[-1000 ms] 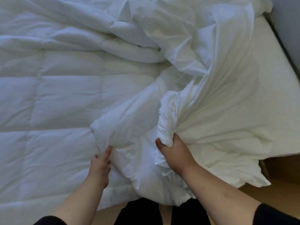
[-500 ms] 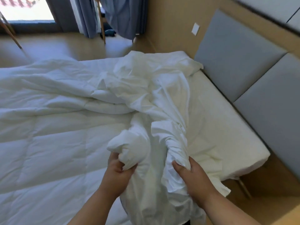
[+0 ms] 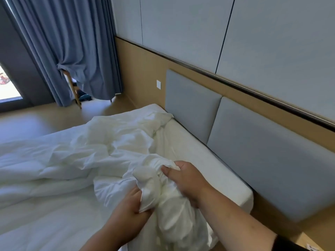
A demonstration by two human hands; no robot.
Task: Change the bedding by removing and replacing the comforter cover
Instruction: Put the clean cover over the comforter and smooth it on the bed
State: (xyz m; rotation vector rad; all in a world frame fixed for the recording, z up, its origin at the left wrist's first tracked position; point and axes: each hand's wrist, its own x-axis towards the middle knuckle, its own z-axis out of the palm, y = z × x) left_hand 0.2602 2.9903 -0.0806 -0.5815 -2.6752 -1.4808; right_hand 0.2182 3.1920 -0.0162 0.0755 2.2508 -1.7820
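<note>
L hand [image 3: 133, 203] & R hand [image 3: 186, 178] both clench bunched white cotton comforter cover [image 3: 163, 200] at near bed edge. Light, limp, prob. slippery (judgement); grab seams/corners, not loose folds.

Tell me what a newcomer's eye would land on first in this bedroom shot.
First, the two hands at bottom centre: the left hand and right hand both grip a bunched wad of white cover. Behind them the rumpled white comforter spreads across the bed to the left. The grey headboard runs along the right, and blue curtains hang at upper left.
</note>
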